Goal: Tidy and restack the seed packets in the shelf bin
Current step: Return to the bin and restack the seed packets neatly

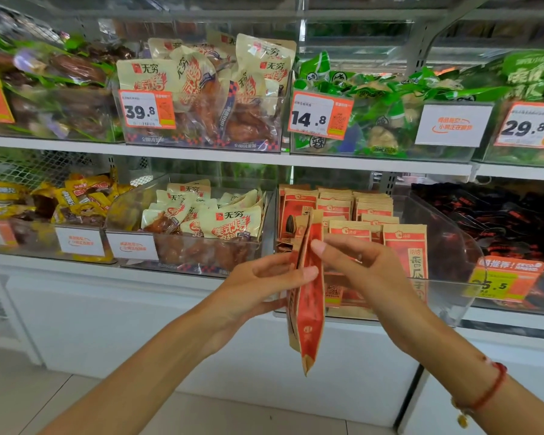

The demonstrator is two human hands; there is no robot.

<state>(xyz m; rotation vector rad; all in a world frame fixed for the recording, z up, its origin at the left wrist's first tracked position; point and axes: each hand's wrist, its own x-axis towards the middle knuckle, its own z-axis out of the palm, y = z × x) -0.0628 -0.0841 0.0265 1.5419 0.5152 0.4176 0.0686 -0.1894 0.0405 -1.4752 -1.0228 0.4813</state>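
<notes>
Red and tan seed packets (343, 211) stand in rows inside a clear shelf bin (453, 246) on the lower shelf. In front of that bin, a small stack of the same seed packets (308, 309) hangs edge-on and upright. My left hand (264, 284) grips this stack from the left, thumb across its red face. My right hand (358, 265) pinches the stack's upper edge from the right with thumb and fingers. One packet (405, 249) stands at the bin's front right, partly hidden behind my right hand.
A bin of cream snack packs (201, 221) sits left of the seed bin, and yellow packs (76, 199) lie farther left. A bin of dark packs (500, 215) is to the right. The upper shelf (233, 155) holds more bins with price tags.
</notes>
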